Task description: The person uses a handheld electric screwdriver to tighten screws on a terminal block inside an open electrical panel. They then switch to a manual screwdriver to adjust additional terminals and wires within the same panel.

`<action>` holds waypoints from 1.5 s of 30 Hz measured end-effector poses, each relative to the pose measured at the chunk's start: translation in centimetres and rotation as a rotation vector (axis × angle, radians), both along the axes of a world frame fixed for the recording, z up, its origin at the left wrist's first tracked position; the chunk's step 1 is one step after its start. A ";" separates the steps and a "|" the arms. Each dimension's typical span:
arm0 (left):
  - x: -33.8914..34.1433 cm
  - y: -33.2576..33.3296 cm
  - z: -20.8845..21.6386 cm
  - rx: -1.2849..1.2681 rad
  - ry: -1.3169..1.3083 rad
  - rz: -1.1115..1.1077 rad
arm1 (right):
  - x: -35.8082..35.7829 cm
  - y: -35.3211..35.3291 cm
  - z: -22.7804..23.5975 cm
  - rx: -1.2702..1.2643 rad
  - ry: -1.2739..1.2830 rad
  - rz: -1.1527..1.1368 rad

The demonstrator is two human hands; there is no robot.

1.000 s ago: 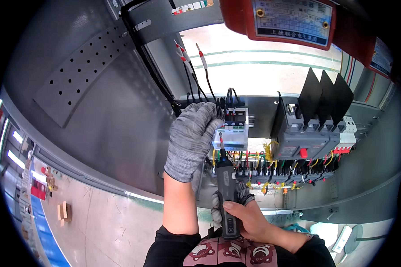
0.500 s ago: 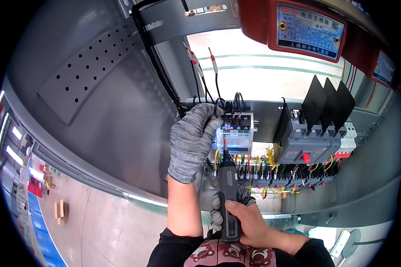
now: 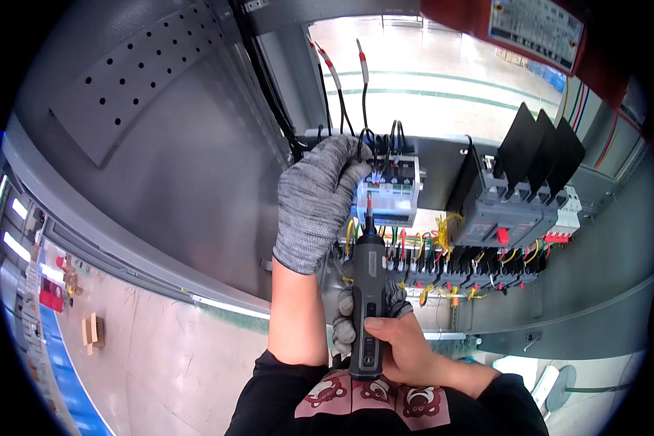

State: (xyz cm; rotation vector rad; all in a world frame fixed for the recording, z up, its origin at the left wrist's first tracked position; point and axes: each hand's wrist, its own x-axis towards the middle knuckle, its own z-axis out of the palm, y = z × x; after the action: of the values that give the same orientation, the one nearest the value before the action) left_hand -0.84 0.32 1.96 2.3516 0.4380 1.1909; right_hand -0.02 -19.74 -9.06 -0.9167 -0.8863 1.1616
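My left hand (image 3: 316, 200), in a grey knit glove, is closed at the top left of a small white and grey terminal device (image 3: 398, 192). Its thumb and fingertips pinch a thin black wire (image 3: 368, 138) there. Wrapped round a dark grey electric screwdriver (image 3: 370, 272) is my right hand (image 3: 403, 345), its bare thumb on the tool's buttons and its other fingers gloved. The screwdriver points away from me, and its slim bit (image 3: 370, 203) reaches the device's front, below the row of terminals. Whether the tip sits in a screw is too small to tell.
Loose black wires with red and white sleeves (image 3: 363, 62) stand up behind the device. To its right is a large grey breaker (image 3: 505, 218) with black barrier plates. Several small breakers (image 3: 465, 272) with coloured wires line up below. The cabinet's grey wall (image 3: 189, 160) rises at left.
The view has shifted, so the device, both hands and the screwdriver appear higher in the picture. My left hand stays at the wires, and the bit stays at the device's front.
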 end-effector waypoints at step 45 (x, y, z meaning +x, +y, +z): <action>0.4 0.0 -0.7 0.127 0.031 0.010 | -0.4 0.5 3.1 -0.198 0.698 0.053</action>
State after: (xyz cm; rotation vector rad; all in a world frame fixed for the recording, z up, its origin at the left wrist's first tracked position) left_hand -0.42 0.33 1.22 2.4814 0.3956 1.2216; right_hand -0.41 -19.24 -5.99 -0.5718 -0.2319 1.4997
